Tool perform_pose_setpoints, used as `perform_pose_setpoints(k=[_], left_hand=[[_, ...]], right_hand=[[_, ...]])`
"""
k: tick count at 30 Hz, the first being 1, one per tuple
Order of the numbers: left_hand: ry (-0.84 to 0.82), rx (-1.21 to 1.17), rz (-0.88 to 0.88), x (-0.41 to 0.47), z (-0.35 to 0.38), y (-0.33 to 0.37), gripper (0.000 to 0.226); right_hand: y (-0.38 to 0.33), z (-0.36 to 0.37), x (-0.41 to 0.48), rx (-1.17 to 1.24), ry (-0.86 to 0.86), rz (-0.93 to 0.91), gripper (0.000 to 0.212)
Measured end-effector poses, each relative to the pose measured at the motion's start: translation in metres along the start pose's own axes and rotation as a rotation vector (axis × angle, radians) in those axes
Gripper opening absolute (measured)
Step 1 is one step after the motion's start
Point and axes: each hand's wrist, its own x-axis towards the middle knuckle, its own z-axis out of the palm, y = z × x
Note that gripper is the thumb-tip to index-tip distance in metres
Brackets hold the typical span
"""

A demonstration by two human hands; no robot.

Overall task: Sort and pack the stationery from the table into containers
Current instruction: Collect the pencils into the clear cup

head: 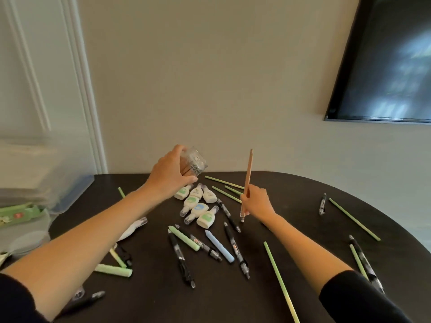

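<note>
My left hand (169, 174) grips a clear plastic container (194, 163), lifted above the far side of the dark table (291, 183); brown pencils show inside it. Upright in my right hand (256, 202) are wooden pencils (248, 173), their lower ends just above the tabletop. Several white correction tapes (198, 206) lie clustered below the container. Black pens (229, 216), a blue highlighter (220, 246) and a green highlighter (184, 237) are scattered in the middle. Long green sticks (281, 282) lie around.
Clear storage boxes (35, 173) stand stacked at the left, with a green package (18, 214) and round lids (28, 241) in front. More pens (322, 203) and green sticks (354, 219) lie at the right. A dark screen (391, 66) hangs on the wall.
</note>
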Motion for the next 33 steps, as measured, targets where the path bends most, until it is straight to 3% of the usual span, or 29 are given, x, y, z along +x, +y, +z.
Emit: perform_pose_setpoints(k=[7,9,12,14,18,24,28,33], left_hand=[[-0.049,-0.014,0.149,-0.031,-0.016,-0.027,0.064],[-0.021,-0.047,0.147,-0.03,-0.016,-0.031,0.063],[-0.026,-0.085,0.109,-0.026,-0.019,-0.035,0.067],[-0.021,-0.108,0.093,-0.023,-0.018,-0.037,0.069],[-0.013,-0.126,0.024,-0.023,-0.014,-0.042,0.074],[-0.036,-0.098,0.025,-0.019,-0.013,-0.043,0.074],[-0.072,-0.078,0.035,-0.02,-0.014,-0.042,0.074],[-0.06,0.109,0.061,-0.024,-0.01,-0.039,0.069]], right_hand=[[-0.014,0.009,-0.015,-0.123,-0.007,0.04,0.03],[-0.03,0.003,-0.017,-0.071,0.015,-0.013,0.026],[-0.052,-0.007,-0.027,0.193,-0.105,-0.173,0.015],[-0.059,-0.013,-0.033,0.21,-0.147,-0.288,0.016],[-0.068,-0.024,-0.041,0.07,-0.236,-0.405,0.017],[-0.076,-0.038,-0.041,-0.196,-0.322,-0.421,0.024],[-0.084,-0.046,-0.039,-0.299,-0.349,-0.369,0.026],[-0.103,-0.06,-0.043,-0.37,-0.525,-0.241,0.037]])
